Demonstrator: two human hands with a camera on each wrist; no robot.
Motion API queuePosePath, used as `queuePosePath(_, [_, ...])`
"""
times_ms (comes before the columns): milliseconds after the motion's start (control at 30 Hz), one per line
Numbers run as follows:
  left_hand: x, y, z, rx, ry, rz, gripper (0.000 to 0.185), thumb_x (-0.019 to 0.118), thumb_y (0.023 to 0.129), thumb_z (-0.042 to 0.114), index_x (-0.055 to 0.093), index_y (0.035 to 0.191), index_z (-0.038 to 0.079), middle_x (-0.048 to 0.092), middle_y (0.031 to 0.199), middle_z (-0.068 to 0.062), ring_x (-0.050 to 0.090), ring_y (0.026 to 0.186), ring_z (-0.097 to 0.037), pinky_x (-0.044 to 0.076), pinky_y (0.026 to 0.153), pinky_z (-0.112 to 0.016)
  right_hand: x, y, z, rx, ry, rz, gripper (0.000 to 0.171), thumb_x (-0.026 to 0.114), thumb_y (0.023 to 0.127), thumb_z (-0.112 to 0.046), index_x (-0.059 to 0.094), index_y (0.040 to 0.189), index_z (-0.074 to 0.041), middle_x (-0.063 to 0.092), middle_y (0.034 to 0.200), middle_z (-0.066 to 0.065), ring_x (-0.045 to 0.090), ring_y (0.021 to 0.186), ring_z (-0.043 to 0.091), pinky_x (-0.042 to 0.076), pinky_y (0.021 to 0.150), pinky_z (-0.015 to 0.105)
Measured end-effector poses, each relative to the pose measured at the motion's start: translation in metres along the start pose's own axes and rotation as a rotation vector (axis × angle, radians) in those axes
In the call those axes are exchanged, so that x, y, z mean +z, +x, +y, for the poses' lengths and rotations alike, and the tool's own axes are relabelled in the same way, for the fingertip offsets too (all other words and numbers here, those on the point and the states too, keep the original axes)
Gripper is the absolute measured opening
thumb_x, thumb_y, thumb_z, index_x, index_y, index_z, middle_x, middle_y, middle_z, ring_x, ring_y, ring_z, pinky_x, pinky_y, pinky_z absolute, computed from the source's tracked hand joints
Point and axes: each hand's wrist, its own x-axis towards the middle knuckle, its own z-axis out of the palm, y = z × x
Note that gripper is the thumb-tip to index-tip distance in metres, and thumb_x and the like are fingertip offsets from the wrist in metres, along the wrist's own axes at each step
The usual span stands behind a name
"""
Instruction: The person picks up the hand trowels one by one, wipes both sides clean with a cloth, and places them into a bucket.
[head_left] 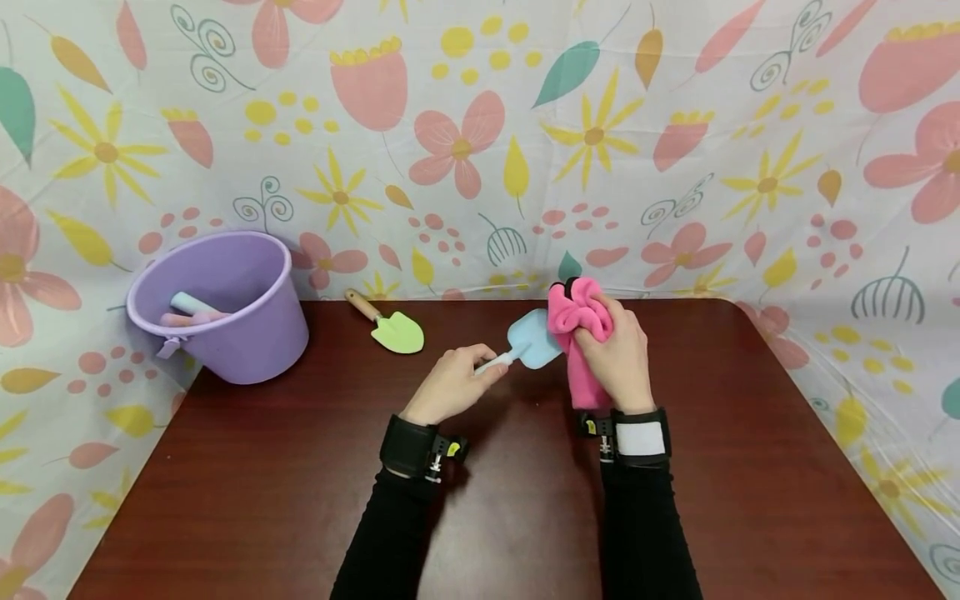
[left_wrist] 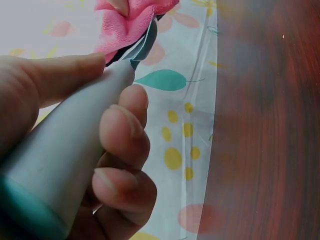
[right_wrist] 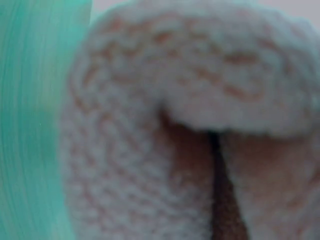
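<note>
My left hand [head_left: 455,383] grips the pale handle of a light blue toy shovel [head_left: 536,340], its blade pointing right, over the table. In the left wrist view the thumb lies along the handle [left_wrist: 75,125] and the fingers curl under it. A bunched pink cloth [head_left: 581,333] with a dark edge is held in my right hand [head_left: 622,354], and it overlaps the right edge of the blade. Close up, the cloth [right_wrist: 135,150] fills most of the right wrist view and hides the fingers there.
A purple bucket [head_left: 262,333] stands at the back left, with a light blue handle [head_left: 191,303] and a pink one [head_left: 176,320] showing inside. Between bucket and hands lies a green trowel [head_left: 398,333] with a wooden handle. Floral fabric [head_left: 465,233] hangs behind the brown table [head_left: 517,508].
</note>
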Motion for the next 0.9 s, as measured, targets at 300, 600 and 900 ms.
queuePosePath(300, [-0.002,0.001,-0.001,-0.010,-0.007,0.019,0.019,0.062,0.097,0.032,0.067,0.103,0.015,0.054,0.067,0.004,0.041,0.054,-0.011,0.034,0.053,-0.027,-0.003,-0.001,-0.012,-0.029,0.001,-0.007,0.055,0.068,0.085,-0.020,0.055,0.138,-0.009,0.059,0.122,0.019,0.053,0.107,0.034,0.041,0.087,0.051])
queuePosePath(600, [0.003,0.002,0.003,-0.028,0.021,0.070,0.021,0.064,0.096,0.034,0.065,0.108,0.016,0.059,0.071,0.004,0.047,0.055,-0.011,0.038,0.052,-0.028,0.006,-0.005,-0.021,-0.127,-0.010,-0.151,0.050,0.077,0.082,-0.019,0.058,0.126,-0.004,0.060,0.107,0.016,0.053,0.097,0.030,0.044,0.080,0.047])
queuePosePath(900, [0.012,0.005,0.014,-0.025,0.104,0.081,0.025,0.061,0.098,0.031,0.063,0.115,0.013,0.061,0.076,0.003,0.051,0.056,-0.012,0.040,0.051,-0.027,0.015,-0.006,-0.022,-0.150,-0.020,-0.191,0.054,0.082,0.080,-0.023,0.058,0.125,-0.004,0.059,0.107,0.015,0.053,0.099,0.029,0.045,0.081,0.047])
